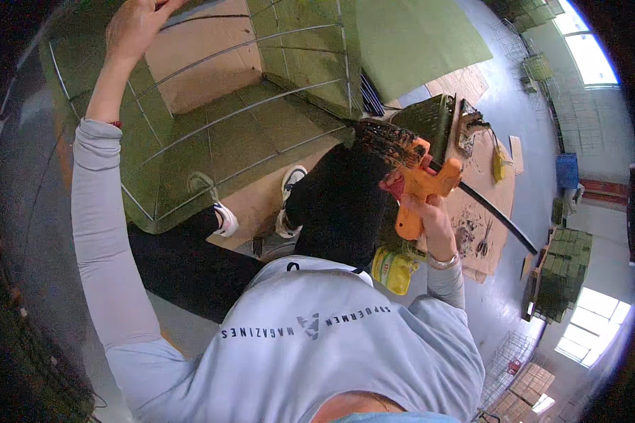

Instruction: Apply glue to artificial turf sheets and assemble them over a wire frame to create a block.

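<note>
My right hand (432, 220) is wrapped round the handle of an orange glue gun (427, 180). Its front is crusted with dark residue, and the dark nozzle points left at the near right side of a wire-framed box (243, 109) lined with green sheet. Whether the tip touches the box is unclear. A long black glue stick (497, 215) sticks out behind the gun. At the upper left my left hand (135, 29) is raised by the far side of the box with its fingers bent together. The picture's upper edge cuts it off, hiding what it grips.
Cardboard (466, 218) lies on the floor at the right with scissors (482, 243) and dark scraps. Beside my right leg are a dark green crate (434, 123) and a yellow container (395, 271). Stacked green boxes (563, 271) stand farther right. My feet are next to the wire-framed box.
</note>
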Action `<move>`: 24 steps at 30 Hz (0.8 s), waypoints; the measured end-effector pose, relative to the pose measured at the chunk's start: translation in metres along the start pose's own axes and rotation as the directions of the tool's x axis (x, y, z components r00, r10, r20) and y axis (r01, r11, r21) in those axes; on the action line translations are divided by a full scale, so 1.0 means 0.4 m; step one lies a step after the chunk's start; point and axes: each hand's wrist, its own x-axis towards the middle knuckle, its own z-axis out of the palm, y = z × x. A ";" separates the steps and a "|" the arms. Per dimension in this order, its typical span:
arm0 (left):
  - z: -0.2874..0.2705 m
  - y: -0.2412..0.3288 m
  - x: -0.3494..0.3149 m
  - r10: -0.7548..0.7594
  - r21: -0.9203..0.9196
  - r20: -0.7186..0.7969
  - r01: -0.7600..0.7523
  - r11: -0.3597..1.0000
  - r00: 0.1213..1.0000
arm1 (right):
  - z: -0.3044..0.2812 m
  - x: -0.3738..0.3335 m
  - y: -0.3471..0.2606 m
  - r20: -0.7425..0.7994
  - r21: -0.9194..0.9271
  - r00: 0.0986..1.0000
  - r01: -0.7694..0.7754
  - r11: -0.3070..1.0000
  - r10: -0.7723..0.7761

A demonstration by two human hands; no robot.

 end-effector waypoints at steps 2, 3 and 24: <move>-0.012 0.056 -0.011 0.055 0.040 -0.045 -0.053 0.998 0.997 | 0.013 -0.010 0.002 -0.133 -0.125 0.989 -0.085 0.988 0.068; -0.046 0.124 -0.023 -0.044 -0.003 -0.026 0.044 0.999 0.999 | 0.012 -0.012 0.007 -0.124 -0.115 0.990 -0.082 0.990 0.068; -0.063 0.140 -0.018 -0.094 -0.153 -0.094 0.079 0.985 0.991 | 0.078 0.040 0.039 -0.228 -0.225 0.974 -0.051 0.973 -0.002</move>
